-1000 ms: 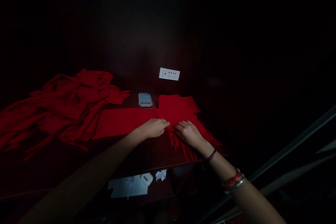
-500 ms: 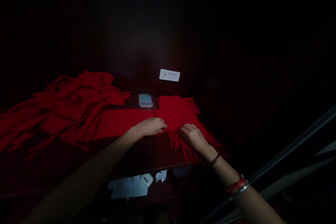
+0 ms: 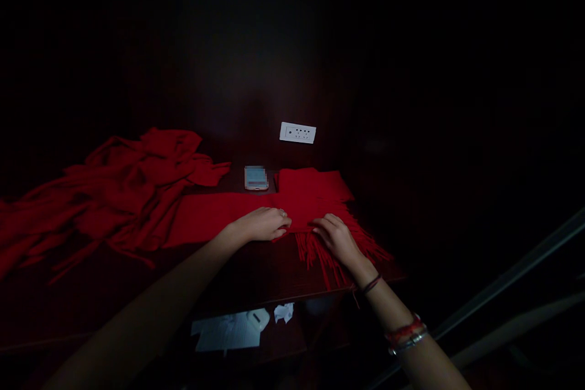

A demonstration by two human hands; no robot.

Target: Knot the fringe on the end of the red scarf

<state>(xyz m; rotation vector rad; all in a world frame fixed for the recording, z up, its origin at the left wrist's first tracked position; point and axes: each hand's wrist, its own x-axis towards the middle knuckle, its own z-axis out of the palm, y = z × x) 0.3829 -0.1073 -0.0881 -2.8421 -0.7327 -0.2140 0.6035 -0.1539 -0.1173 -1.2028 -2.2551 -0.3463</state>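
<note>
A red fringed scarf (image 3: pixel 210 214) lies flat in a long strip across the dark tabletop. My left hand (image 3: pixel 265 223), a ring on one finger, is closed on the scarf's near edge; its fingertips are partly hidden. Close by on the right, my right hand (image 3: pixel 336 234) pinches the same edge where the tassels (image 3: pixel 315 253) begin. Bracelets circle that wrist and forearm. Behind the strip sits a folded piece of red cloth (image 3: pixel 313 184); whether it joins the scarf I cannot tell.
A loose heap of red cloth (image 3: pixel 137 177) covers the table's left side. A phone (image 3: pixel 256 177) lies behind the strip, below a white wall socket (image 3: pixel 298 133). On a lower shelf are papers (image 3: pixel 223 334), a small white case (image 3: pixel 258 319) and crumpled paper (image 3: pixel 284 313).
The view has shifted slightly, so everything appears a little lower and to the right. Both hands stay at nearly the same places on the scarf's edge.
</note>
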